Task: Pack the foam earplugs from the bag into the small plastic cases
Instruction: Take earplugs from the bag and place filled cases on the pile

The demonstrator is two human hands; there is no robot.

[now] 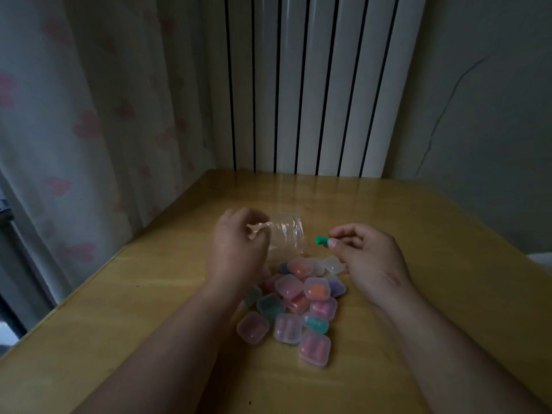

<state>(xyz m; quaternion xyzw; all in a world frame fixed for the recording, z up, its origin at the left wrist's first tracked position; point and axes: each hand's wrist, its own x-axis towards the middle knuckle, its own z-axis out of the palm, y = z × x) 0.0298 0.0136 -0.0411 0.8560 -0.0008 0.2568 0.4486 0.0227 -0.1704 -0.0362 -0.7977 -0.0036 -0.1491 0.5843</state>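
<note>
Head view: left hand [236, 243] pinches the crumpled clear plastic bag [288, 234] over the yellow wooden table [448, 234]. Pile of filled pastel cases [292, 309] sits between the wrists. Right hand [367, 258] pinches a green foam earplug [322, 240], long axis level, free end pointing left. An empty-looking clear small plastic case [334, 264] lies just below, nearest the right hand.

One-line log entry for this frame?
left hand: grips bag | right hand: pinches green earplug | cases: piled on table
</note>
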